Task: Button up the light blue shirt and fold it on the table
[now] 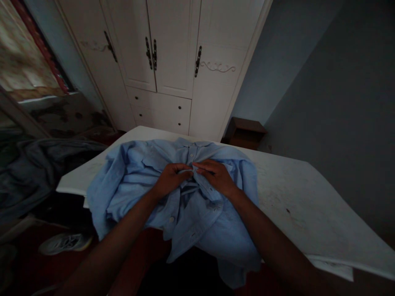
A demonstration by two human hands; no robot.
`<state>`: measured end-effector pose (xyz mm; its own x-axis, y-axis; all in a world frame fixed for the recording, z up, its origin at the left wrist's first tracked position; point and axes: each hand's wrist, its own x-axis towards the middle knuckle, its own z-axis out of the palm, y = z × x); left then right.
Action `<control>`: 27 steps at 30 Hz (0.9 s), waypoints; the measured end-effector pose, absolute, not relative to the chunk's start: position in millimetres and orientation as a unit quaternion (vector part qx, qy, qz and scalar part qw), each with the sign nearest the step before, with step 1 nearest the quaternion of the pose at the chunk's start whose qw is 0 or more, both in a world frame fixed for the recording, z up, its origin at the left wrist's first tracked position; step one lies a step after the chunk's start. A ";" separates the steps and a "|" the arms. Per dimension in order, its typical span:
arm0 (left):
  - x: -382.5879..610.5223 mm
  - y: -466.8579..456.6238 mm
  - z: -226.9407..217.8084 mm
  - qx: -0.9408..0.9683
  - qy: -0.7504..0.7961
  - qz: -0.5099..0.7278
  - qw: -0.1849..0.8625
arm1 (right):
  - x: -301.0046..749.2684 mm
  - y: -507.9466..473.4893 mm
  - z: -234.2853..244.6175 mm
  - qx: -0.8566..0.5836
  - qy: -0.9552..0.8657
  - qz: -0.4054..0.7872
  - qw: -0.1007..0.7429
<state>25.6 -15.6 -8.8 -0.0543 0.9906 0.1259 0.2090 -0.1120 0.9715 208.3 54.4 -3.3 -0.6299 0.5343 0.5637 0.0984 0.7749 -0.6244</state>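
Note:
A light blue button-up shirt [132, 172] lies spread on the white table [286, 189], its collar toward the far side and its lower hem hanging over the near edge. My left hand [172, 177] pinches the shirt's front opening from the left. From the right, my right hand [216, 176] pinches the facing edge, where buttonholes show. The fingertips of both hands nearly meet just below a fastened-looking button [191, 155] near the collar. Lower down, the front hangs apart, with a loose button [171, 220] on the left edge. Whatever sits between my fingertips is hidden.
Behind the table stands a white wardrobe [173, 53] with dark handles. A small brown cabinet [247, 131] is by the wall at the right. Dark clothing [37, 172] is heaped at the left, and a shoe [65, 243] rests on the red floor.

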 end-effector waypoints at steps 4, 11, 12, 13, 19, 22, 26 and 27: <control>25.8 -16.6 -8.1 0.575 0.524 0.491 0.393 | 209.9 57.2 -3.9 -0.177 -0.864 0.261 0.393; 25.2 -16.4 -6.5 0.569 0.506 0.512 0.397 | 207.5 56.9 -1.8 -0.189 -0.865 0.229 0.404; 25.3 -16.6 -6.5 0.563 0.503 0.517 0.403 | 206.7 56.4 -1.8 -0.188 -0.867 0.220 0.406; 25.7 -16.8 -6.3 0.556 0.501 0.522 0.410 | 205.8 55.8 -1.9 -0.186 -0.869 0.210 0.408; 30.5 -18.0 -5.0 0.513 0.520 0.543 0.414 | 200.3 49.4 -3.8 -0.191 -0.881 0.144 0.408; 31.3 -17.3 -6.2 0.517 0.534 0.536 0.401 | 200.4 48.4 -5.8 -0.187 -0.889 0.139 0.395; 29.2 -15.1 -9.4 0.529 0.522 0.529 0.410 | 204.3 50.6 -9.1 -0.175 -0.901 0.148 0.368; 28.5 -14.5 -9.8 0.538 0.519 0.523 0.410 | 205.2 51.1 -9.4 -0.175 -0.903 0.152 0.363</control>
<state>28.5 -14.5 -9.8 -0.0854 0.9869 0.1369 0.1293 -0.1252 0.9837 205.2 51.1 -9.4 -0.6760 0.4253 0.6017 0.2051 0.8929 -0.4007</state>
